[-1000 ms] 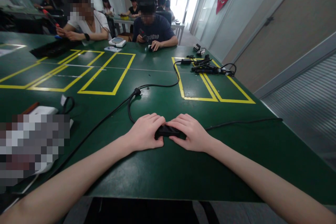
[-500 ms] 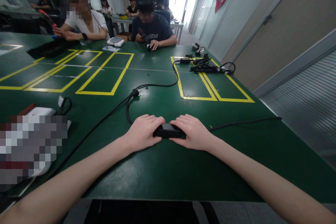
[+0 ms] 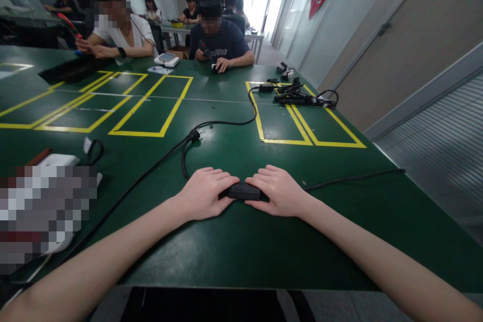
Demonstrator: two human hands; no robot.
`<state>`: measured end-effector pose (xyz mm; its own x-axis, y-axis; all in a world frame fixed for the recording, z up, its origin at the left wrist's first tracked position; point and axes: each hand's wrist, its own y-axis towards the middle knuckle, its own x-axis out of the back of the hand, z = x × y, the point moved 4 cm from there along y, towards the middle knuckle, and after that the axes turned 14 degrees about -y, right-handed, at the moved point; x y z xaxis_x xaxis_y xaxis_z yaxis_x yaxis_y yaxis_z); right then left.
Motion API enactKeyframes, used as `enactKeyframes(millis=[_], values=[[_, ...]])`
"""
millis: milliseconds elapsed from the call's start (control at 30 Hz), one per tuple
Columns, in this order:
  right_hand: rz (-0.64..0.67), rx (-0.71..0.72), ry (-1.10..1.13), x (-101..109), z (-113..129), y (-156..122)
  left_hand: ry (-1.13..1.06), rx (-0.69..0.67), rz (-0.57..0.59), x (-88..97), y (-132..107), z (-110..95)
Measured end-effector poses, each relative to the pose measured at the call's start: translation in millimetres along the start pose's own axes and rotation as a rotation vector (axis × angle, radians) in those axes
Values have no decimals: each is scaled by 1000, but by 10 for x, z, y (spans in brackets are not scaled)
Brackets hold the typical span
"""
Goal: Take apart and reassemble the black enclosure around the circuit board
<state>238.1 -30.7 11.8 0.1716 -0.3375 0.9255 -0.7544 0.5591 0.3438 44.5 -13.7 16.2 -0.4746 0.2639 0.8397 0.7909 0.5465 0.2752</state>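
Note:
A black power adapter lies between my two hands near the table's front edge. My left hand is closed around its left end, and my right hand grips the right end. The thumbs are on the near side, with the other fingers over the top and far side. One black cord leads up from behind my left hand to a plug on the table. From behind my right hand another thin black cable runs off to the right. Both adapter ends are hidden by my fingers.
Yellow tape rectangles mark the green table. A heap of black adapters and cables lies at the far right. At left are a blurred-out item and a white device. Two people sit across, holding tools.
The adapter has turned slightly about its length, so its near face shows differently. Both hands have shifted a little with it, staying on its ends.

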Motion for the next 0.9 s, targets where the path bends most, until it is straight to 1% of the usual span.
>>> enactKeyframes(millis=[167, 300, 400, 533, 700, 800, 900], values=[[-42, 11, -9, 36, 15, -4, -8, -1, -30, 2, 0, -5], [-38, 20, -51, 26, 26, -12, 25, -104, -79, 5, -12, -21], [-35, 18, -49, 13, 27, -10, 44, -147, -70, 3, -22, -26], [-32, 3, -25, 23, 16, -1, 46, -122, -64, -2, -18, -30], [-13, -10, -31, 33, 8, 6, 83, -68, -116, -41, 10, -48], [-31, -13, -15, 40, -1, 5, 95, -101, -126, -68, 14, -74], [-44, 18, -16, 59, -6, 4, 77, -128, -140, -68, 10, -101]])
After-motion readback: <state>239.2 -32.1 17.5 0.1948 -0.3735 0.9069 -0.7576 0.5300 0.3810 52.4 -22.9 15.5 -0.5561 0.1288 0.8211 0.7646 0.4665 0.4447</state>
